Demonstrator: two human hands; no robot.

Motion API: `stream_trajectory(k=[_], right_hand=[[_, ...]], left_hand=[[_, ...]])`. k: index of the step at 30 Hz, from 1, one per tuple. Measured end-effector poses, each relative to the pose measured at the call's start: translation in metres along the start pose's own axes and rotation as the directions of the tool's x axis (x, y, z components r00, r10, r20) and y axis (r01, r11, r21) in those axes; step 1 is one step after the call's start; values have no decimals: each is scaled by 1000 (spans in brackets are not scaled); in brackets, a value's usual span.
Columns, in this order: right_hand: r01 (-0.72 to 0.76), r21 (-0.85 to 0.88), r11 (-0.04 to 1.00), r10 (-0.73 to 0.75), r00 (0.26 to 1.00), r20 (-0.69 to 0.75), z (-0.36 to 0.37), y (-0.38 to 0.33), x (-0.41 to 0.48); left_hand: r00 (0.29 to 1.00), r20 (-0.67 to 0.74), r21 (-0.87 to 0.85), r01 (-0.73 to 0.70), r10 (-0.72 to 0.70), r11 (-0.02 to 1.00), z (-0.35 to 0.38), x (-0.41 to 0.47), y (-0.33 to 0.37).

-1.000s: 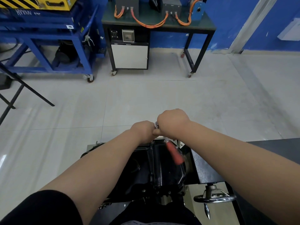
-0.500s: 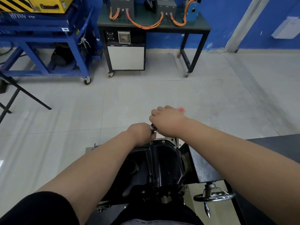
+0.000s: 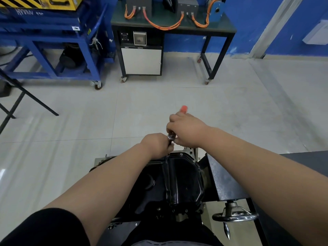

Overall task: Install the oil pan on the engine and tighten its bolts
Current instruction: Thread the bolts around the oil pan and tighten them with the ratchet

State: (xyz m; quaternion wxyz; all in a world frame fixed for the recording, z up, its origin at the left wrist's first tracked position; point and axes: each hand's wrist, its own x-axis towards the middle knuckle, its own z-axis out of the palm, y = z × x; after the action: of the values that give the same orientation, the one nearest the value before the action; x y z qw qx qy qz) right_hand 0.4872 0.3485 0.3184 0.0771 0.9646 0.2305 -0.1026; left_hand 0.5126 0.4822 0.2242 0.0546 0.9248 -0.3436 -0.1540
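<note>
**Item 1.** Right hand (image 3: 188,132): fingers wrapped round the handle of a chrome ratchet wrench (image 3: 171,137) with an orange-red grip. The grip's end pokes out past the knuckles, pointing away from me. The hold looks firm.

**Item 2.** Left hand (image 3: 157,144): curled just under the wrench head and touching the right hand, it holds the drive upright. The socket is hidden by the fingers.

**Item 3.** Glossy black pressed-steel oil pan (image 3: 182,181): seated sump-up on the engine, which is hidden beneath it. It lies below both hands and nearer to me. The ratchet wrench stands at its far rim.

**Item 4.** Small silver flange bolts (image 3: 181,154): several show along the far and right edges of the pan, heads down on the flange. I cannot tell whether they are fully tight.

**Item 5.** Dark grey steel stand plate (image 3: 223,180): just beside the pan on the right, with a chrome handwheel (image 3: 234,217) at its near end.

**Item 6.** Beyond, on pale floor tiles: a black wheeled bench (image 3: 227,25) carrying orange cables, and a blue steel trolley (image 3: 44,39) to its left.

**Handling note.** I judge the pan placed and the bolt tightening under way. I would:
- press the head straight down with the left hand so the socket sits square;
- sweep the handle in short, level arcs;
- snug all bolts evenly in a criss-cross order before the final pull;
- stop at firm, since a thin flange probably warps easily.
</note>
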Motion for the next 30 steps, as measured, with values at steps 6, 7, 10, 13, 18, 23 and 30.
stream_trajectory(k=[6, 7, 10, 13, 18, 23, 30], right_hand=[[-393, 109, 913, 373, 913, 164, 11, -12, 3], [-299, 58, 952, 291, 949, 119, 9, -9, 2], [5, -148, 989, -5, 1000, 0, 6, 4, -3], [47, -204, 978, -54, 998, -32, 6, 6, -4], [-226, -85, 970, 233, 968, 88, 12, -13, -1], [16, -117, 993, -13, 1000, 26, 9, 8, -7], [-181, -42, 983, 185, 974, 130, 9, -15, -4]], left_hand=[[996, 50, -139, 77, -71, 987, -8, 3, 0], [998, 34, -117, 52, -49, 992, -7, 4, 2], [1000, -15, -22, 5, -5, 1000, -6, 4, 5], [1000, -22, 11, -5, 5, 1000, -6, 6, 6], [999, 25, -73, 36, -34, 997, -11, 6, 2], [997, 5, -37, -74, 74, 997, -9, 3, 2], [996, 88, 41, -3, 0, 999, -14, 2, 1]])
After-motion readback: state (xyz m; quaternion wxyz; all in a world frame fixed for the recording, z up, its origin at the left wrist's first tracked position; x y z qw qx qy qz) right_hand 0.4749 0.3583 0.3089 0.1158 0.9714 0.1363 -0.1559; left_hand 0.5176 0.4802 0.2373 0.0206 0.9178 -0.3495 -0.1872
